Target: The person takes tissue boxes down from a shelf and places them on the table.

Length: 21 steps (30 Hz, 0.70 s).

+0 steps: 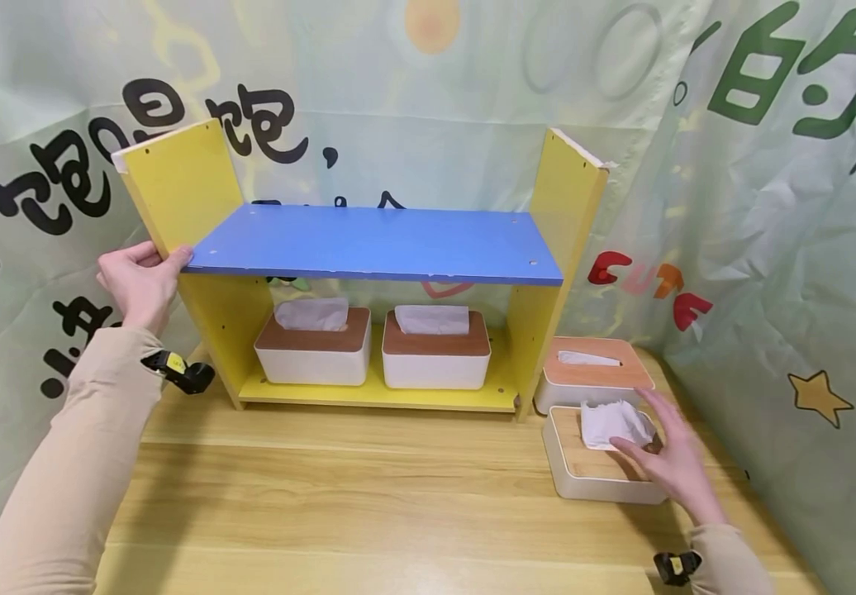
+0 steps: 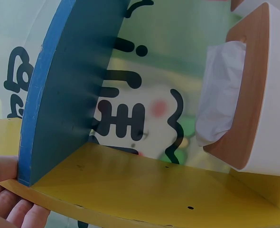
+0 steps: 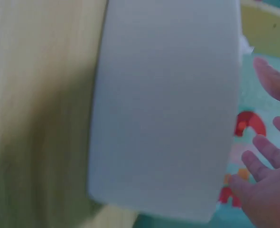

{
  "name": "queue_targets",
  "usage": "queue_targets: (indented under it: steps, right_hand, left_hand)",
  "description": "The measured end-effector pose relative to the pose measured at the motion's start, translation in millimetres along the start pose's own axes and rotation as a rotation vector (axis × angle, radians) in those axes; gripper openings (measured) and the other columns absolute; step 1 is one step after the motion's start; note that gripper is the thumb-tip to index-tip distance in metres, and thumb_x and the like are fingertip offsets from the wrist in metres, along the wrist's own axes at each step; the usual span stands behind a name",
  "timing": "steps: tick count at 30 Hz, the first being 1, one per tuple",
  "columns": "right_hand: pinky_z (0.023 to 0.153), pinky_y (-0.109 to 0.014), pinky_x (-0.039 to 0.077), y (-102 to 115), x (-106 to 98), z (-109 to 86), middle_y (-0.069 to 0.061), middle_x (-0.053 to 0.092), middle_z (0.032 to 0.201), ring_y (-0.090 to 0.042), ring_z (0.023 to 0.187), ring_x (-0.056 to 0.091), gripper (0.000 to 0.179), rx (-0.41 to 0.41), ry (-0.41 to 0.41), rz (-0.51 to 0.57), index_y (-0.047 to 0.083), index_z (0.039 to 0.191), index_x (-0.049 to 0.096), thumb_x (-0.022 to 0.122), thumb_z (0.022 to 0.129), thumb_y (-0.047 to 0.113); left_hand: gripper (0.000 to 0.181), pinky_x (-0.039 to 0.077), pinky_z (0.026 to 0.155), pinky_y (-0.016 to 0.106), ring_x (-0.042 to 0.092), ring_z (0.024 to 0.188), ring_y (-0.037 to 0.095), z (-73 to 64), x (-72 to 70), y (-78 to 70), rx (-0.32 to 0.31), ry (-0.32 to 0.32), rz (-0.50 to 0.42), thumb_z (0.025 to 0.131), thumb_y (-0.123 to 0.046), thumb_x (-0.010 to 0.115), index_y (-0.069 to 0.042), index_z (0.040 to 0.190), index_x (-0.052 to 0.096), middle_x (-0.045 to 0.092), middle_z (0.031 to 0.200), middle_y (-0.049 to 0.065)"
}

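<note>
My left hand [image 1: 140, 279] grips the left yellow side panel [image 1: 183, 186] of a small shelf, thumb by the end of its blue board [image 1: 376, 241] and fingers on the outer face. Over the near tissue box [image 1: 606, 489] at the right hovers my right hand [image 1: 675, 459]. Its fingers are spread beside the white tissue [image 1: 614, 423] that sticks out of the wooden lid. In the right wrist view the fingers stand apart from the white box side [image 3: 163, 104]. Right behind it stands another tissue box [image 1: 599, 376], its tissue lying low in the slot.
Two tissue boxes with brown lids, a left one [image 1: 312, 366] and a right one [image 1: 437, 366], sit on the shelf's yellow bottom board [image 1: 376, 395]. The wooden table [image 1: 368, 496] extends in front. A printed cloth [image 1: 428, 157] hangs behind and at both sides.
</note>
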State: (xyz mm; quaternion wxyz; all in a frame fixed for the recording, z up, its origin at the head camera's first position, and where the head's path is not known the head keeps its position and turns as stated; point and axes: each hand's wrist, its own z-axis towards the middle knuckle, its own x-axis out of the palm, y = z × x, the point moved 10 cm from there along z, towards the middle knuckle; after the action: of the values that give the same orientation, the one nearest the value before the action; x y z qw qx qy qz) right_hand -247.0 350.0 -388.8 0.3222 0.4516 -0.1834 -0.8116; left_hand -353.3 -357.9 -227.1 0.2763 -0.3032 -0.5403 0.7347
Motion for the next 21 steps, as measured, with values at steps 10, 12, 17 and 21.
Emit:
queue_targets:
  steps: [10, 12, 17, 21]
  right_hand:
    - [0.097, -0.079, 0.031, 32.8, 21.0, 9.7, -0.034, 0.042, 0.146, -0.059, 0.130, 0.039, 0.083, -0.027, 0.052, 0.014, -0.004, 0.144, 0.046, 0.086, 0.072, 0.004]
    - [0.098, -0.078, 0.032, 37.5, 25.0, 10.9, -0.033, 0.042, 0.147, -0.059, 0.131, 0.039, 0.082, -0.022, 0.065, 0.015, -0.004, 0.144, 0.046, 0.085, 0.073, 0.006]
    - [0.099, -0.077, 0.033, 48.3, 33.2, 13.3, -0.032, 0.042, 0.148, -0.058, 0.133, 0.039, 0.078, -0.020, 0.071, 0.015, -0.003, 0.144, 0.046, 0.084, 0.077, 0.008]
    - [0.097, -0.076, 0.033, 57.3, 39.3, 13.3, -0.033, 0.043, 0.147, -0.056, 0.132, 0.041, 0.075, -0.036, 0.060, 0.027, -0.005, 0.143, 0.047, 0.082, 0.077, 0.007]
  left_hand:
    - [0.050, 0.020, 0.116, 0.013, 0.015, 0.147, -0.010, -3.6, 0.7, 1.0, -0.010, 0.009, -0.027, 0.086, -0.020, 0.078, -0.004, 0.131, 0.063, 0.051, 0.050, -0.039]
    - [0.049, 0.030, 0.110, 0.009, 0.018, 0.146, -0.011, -3.1, 0.4, 1.7, -0.019, 0.005, -0.023, 0.086, -0.020, 0.079, -0.005, 0.131, 0.064, 0.051, 0.050, -0.038]
    - [0.049, 0.045, 0.094, 0.009, 0.040, 0.137, -0.010, -1.4, -1.6, 1.1, -0.021, -0.009, 0.002, 0.086, -0.023, 0.079, -0.008, 0.130, 0.065, 0.051, 0.051, -0.039]
    - [0.050, 0.031, 0.110, 0.011, 0.028, 0.144, -0.008, -2.0, -1.1, 1.1, -0.019, -0.004, 0.000, 0.086, -0.022, 0.079, -0.007, 0.131, 0.064, 0.050, 0.050, -0.039]
